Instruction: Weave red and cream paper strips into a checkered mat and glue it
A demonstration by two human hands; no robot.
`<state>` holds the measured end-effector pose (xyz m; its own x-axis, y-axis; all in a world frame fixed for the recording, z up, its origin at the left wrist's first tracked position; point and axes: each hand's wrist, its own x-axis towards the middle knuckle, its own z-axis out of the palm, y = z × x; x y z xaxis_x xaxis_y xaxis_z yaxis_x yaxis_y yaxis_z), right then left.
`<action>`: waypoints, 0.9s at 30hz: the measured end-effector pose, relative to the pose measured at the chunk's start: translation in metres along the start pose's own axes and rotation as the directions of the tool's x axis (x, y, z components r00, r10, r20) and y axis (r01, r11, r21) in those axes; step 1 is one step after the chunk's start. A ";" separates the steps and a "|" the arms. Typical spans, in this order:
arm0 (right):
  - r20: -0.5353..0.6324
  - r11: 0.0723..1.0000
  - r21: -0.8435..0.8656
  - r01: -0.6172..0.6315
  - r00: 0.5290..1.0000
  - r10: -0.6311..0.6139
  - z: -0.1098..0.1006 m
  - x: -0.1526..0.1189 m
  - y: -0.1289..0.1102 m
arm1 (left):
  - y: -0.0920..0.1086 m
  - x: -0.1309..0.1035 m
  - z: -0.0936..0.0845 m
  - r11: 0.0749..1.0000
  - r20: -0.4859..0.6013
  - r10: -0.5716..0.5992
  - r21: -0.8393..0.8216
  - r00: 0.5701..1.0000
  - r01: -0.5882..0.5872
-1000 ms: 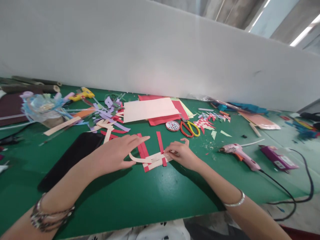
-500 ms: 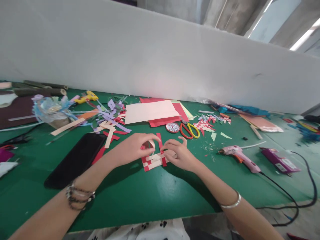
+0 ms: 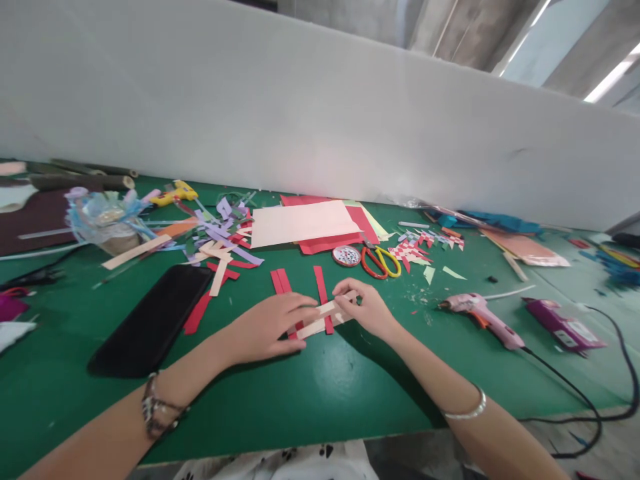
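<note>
Cream strips (image 3: 313, 327) crossed red strips (image 3: 321, 293) on the near part of the green table (image 3: 280, 407); the left hand (image 3: 273, 327) lay over one end, fingers spread, while the right (image 3: 365, 307) pinched the other! Beyond sat round tin (image 3: 346, 255), scissors (image 3: 373, 261), then cream sheet (image 3: 303, 224).
</note>
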<state>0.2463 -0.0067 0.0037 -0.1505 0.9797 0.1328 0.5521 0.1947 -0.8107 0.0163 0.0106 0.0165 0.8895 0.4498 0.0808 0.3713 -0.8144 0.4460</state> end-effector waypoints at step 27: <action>0.100 0.762 -0.540 0.357 0.926 -0.363 -0.018 -0.020 0.015 | 0.017 -0.018 0.009 0.987 0.070 -0.017 0.162 0.997 0.005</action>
<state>0.2723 -0.0229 -0.0011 -0.4218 0.8319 0.3607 0.8097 0.5246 -0.2631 0.0091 -0.0150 0.0147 0.8995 0.4368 0.0112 0.4142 -0.8605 0.2965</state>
